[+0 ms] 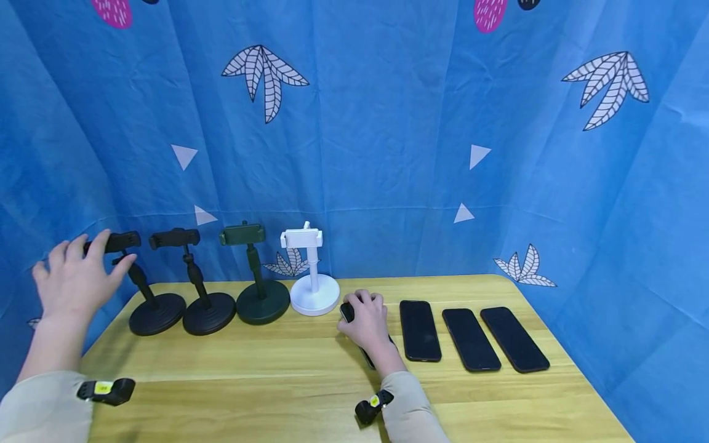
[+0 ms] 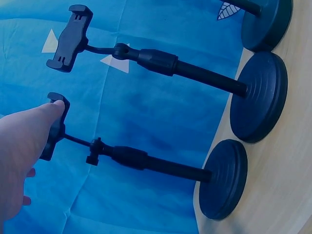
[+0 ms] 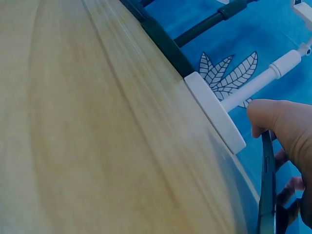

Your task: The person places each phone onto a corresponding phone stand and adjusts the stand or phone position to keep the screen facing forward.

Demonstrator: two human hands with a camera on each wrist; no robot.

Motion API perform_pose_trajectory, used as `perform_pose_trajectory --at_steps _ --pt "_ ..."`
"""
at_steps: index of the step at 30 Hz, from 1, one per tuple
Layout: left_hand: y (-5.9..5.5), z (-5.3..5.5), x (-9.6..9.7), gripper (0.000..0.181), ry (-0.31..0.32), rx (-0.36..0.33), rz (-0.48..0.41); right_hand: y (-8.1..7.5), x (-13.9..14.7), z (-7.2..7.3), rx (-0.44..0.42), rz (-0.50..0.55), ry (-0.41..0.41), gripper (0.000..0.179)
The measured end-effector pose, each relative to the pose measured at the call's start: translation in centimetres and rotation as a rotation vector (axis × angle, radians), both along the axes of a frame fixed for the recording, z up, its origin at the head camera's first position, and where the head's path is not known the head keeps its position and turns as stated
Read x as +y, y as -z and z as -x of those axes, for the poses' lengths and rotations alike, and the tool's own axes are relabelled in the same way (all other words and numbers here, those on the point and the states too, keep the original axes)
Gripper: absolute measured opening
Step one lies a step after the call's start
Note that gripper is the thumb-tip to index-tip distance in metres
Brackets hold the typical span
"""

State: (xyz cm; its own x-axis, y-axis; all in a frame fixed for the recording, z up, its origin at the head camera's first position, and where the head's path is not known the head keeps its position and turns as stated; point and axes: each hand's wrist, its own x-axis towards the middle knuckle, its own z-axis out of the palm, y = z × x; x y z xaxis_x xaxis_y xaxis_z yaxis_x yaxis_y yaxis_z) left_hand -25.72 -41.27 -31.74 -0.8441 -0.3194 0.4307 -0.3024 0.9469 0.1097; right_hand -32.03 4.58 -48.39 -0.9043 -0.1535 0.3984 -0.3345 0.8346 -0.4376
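Observation:
My right hand (image 1: 368, 323) grips a dark smartphone (image 3: 267, 180) by its long edges, thumb on one side and fingers on the other. Part of the phone is hidden beneath the hand in the head view. Over at the far left, my left hand (image 1: 74, 280) is raised with fingers spread, by the clamp of the leftmost black phone stand (image 1: 157, 314). Its thumb overlaps that clamp (image 2: 59, 124) in the left wrist view; whether it touches is unclear. To the right stand a second black phone stand (image 1: 208, 314), a dark green one (image 1: 263, 301) and a white one (image 1: 314, 295).
Three more dark smartphones lie in a row on the right: one (image 1: 420, 330), another (image 1: 471, 339) and a third (image 1: 515, 339). All rest on a wooden table (image 1: 249, 394). A blue patterned curtain (image 1: 382, 154) hangs behind and along both sides.

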Motion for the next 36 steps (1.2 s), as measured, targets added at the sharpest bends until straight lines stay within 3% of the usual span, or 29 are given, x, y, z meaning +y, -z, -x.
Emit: perform_pose_trajectory --at_steps 14,25,36 --pt "0.3 0.5 -0.5 0.069 0.008 0.041 0.025 -0.3 -0.2 -0.2 0.031 0.032 -0.013 0.042" --pt "0.4 0.6 -1.2 0.062 -0.039 0.045 0.055 -0.9 -0.2 -0.3 0.032 0.052 -0.009 0.041" --pt "0.5 0.5 -1.5 0.050 -0.043 0.119 0.079 -1.7 -0.3 -0.5 0.037 0.052 -0.003 0.043"
